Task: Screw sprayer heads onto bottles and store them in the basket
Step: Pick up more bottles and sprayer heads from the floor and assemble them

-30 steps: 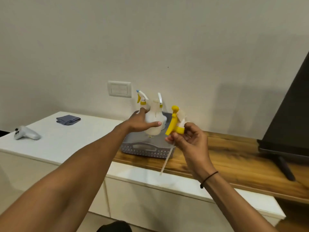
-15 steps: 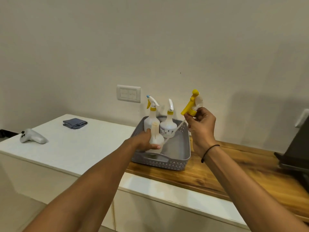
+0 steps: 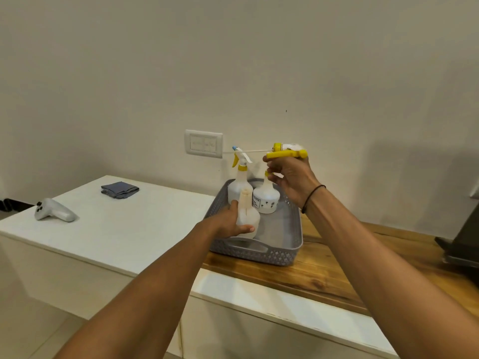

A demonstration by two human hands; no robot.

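Note:
My left hand (image 3: 229, 222) grips a headless white bottle (image 3: 248, 215) upright over the near left part of the grey basket (image 3: 272, 252). My right hand (image 3: 290, 177) holds a yellow sprayer head (image 3: 286, 151) above the basket, lying sideways with its thin tube pointing left. Two white bottles with sprayer heads stand in the basket's far end: a taller one (image 3: 239, 183) at the left and a shorter labelled one (image 3: 266, 199) beside it.
The basket sits on a wooden counter (image 3: 337, 263) joined to a white cabinet top (image 3: 116, 229). A white controller (image 3: 53, 210) and a folded grey cloth (image 3: 119, 189) lie at the left. A wall socket (image 3: 204, 143) is behind; a dark screen stand (image 3: 461, 239) at right.
My right hand turned the sprayer head from upright to sideways, its tube now pointing left. My left hand keeps the headless bottle over the basket's near left part.

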